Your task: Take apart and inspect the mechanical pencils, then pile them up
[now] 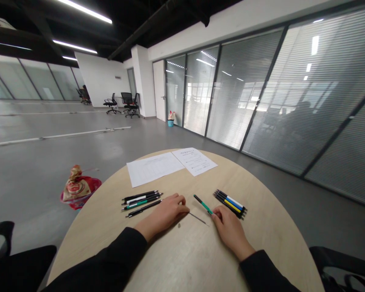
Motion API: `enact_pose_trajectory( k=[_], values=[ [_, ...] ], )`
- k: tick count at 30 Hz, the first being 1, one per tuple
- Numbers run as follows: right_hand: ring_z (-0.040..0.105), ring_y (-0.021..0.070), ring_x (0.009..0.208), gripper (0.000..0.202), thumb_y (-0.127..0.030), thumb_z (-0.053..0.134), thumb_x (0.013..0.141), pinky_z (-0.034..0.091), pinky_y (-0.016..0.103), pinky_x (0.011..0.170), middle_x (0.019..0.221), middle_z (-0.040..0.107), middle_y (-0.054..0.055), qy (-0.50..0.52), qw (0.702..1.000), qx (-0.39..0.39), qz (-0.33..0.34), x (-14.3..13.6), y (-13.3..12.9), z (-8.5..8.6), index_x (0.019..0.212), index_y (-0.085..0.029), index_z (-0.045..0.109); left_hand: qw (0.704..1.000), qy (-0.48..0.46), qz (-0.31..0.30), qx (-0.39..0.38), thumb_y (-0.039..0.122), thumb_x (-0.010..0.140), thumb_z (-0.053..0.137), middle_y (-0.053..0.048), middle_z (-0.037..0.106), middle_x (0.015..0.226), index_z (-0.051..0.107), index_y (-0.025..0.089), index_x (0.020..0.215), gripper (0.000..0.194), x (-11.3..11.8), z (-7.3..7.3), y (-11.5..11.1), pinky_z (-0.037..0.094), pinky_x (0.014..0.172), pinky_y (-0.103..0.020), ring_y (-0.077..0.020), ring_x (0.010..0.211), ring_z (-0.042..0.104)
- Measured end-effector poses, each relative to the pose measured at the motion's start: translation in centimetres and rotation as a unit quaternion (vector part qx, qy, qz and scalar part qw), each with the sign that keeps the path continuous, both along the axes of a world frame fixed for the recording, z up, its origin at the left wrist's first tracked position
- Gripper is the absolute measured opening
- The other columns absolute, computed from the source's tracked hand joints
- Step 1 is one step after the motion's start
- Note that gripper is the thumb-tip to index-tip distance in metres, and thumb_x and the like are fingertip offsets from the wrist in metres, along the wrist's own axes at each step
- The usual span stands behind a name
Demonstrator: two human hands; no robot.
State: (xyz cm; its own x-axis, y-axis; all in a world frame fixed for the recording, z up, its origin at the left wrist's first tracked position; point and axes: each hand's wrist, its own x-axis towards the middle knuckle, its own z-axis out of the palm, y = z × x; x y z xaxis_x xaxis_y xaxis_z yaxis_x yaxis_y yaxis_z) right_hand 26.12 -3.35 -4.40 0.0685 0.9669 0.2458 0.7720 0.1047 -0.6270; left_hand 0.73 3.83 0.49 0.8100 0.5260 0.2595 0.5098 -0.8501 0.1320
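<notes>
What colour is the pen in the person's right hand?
Green and black: the pen in the right hand shows best in the head view.

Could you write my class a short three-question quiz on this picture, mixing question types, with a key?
1. Multiple choice: what does the right hand hold?
A) a cup
B) a green-and-black pen
C) a pair of scissors

2. True or false: the two paper sheets lie between the hands and the far edge of the table.

3. Fill the gap: one end of the thin rod is at the fingertips of the ____ hand.

Key: 1. B; 2. True; 3. left
</notes>
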Motion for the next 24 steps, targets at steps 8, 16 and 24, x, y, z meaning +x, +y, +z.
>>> enact_pose_trajectory(
  k=[8,16,24],
  values=[
    [0.058,0.0213,0.076,0.019,-0.032,0.049,0.091,0.041,0.031,0.069,0.082,0.064,0.005,0.103,0.994,0.022,0.009,0.32,0.57,-0.75,0.088,-0.019,0.062,0.999,0.038,-0.004,0.032,0.023,0.1,0.054,-0.005,0.064,0.09,0.062,0.018,0.076,0.026,0.39,-0.2,0.11,0.042,0.074,-0.03,-0.0186,0.085,0.054],
    [0.058,0.0214,0.075,0.02,-0.034,0.049,0.091,0.042,0.031,0.068,0.082,0.064,0.005,0.125,0.992,0.025,0.017,0.24,0.58,-0.72,0.089,-0.019,0.062,0.993,0.087,-0.012,0.081,0.015,0.099,0.052,-0.006,0.062,0.088,0.059,0.017,0.079,0.022,0.74,-0.24,-0.23,0.042,0.073,-0.033,-0.0199,0.082,0.053],
    [0.062,0.0234,0.082,0.023,-0.04,0.049,0.092,0.046,0.033,0.073,0.088,0.067,0.007,0.175,0.984,0.006,0.019,0.21,0.51,-0.65,0.094,-0.019,0.06,0.988,0.11,-0.015,0.105,0.011,0.097,0.053,-0.007,0.062,0.089,0.059,0.016,0.082,0.017,0.67,-0.37,-0.33,0.043,0.073,-0.034,-0.0217,0.082,0.054]
  ],
)
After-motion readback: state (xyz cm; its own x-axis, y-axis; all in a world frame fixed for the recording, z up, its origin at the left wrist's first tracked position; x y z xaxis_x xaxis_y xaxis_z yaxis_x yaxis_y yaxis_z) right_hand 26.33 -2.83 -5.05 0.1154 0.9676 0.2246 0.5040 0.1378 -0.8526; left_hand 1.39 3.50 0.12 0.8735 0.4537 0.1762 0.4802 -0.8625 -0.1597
